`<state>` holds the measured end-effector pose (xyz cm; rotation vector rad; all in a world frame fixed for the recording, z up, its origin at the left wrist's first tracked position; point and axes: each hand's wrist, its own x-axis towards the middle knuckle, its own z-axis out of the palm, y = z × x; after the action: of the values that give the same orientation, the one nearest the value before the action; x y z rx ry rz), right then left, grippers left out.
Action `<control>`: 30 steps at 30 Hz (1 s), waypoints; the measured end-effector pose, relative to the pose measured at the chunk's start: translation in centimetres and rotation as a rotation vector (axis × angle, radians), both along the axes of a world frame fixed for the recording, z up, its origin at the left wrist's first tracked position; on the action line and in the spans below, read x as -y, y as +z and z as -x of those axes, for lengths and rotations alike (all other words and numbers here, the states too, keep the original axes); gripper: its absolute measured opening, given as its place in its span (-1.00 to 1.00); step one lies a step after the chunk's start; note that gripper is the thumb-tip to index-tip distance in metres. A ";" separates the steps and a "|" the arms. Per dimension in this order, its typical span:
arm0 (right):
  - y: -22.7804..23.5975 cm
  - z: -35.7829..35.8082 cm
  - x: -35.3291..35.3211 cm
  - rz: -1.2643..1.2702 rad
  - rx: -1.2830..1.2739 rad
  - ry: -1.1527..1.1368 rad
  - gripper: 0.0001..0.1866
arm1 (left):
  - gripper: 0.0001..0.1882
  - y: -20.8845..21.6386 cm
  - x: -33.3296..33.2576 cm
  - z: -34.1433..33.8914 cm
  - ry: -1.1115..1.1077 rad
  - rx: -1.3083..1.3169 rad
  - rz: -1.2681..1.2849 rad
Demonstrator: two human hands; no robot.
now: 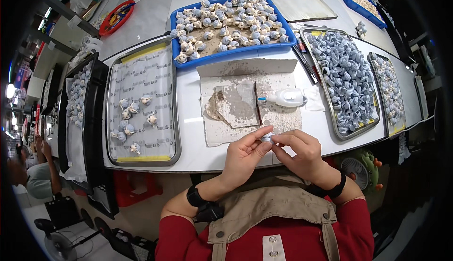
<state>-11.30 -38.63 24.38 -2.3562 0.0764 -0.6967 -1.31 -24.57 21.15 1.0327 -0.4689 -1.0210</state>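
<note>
Just in front of the table's near edge, my left hand [245, 152] pinches a small light-blue piece [267, 137] between thumb and fingers. My right hand [302, 153] is closed on the piece's other side, fingertips touching it. Fingers hide much of its shape. Beyond the hands lies a stained cardboard sheet [278, 119] with a raised back flap. On it rest a thin dark stick [258, 103] and a white squeeze bottle [289, 97] on its side, its blue tip pointing left.
A blue tray [177, 53] of small blue-and-cream figurines stands behind the cardboard. On the left, a paper-lined metal tray [141, 79] holds several more. To the right, another metal tray [336, 131] is heaped with blue swirled pieces [342, 82]. Pens [309, 67] lie beside it.
</note>
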 end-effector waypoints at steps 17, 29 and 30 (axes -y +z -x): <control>1.8 1.2 0.9 0.000 0.017 0.079 -0.87 | -0.71 1.6 -0.3 0.7 -0.029 0.384 -0.118; -0.1 0.8 2.2 -0.870 -0.166 0.422 -0.34 | -0.61 2.1 -0.3 0.1 -0.089 0.325 0.128; 0.0 0.8 2.2 -0.878 -0.181 0.429 -0.35 | -0.60 2.1 -0.4 0.1 -0.110 0.349 0.107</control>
<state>-12.11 -40.79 24.38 -1.5033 -0.0409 -0.1656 -1.36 -24.21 23.21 1.1025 -0.8652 -0.9034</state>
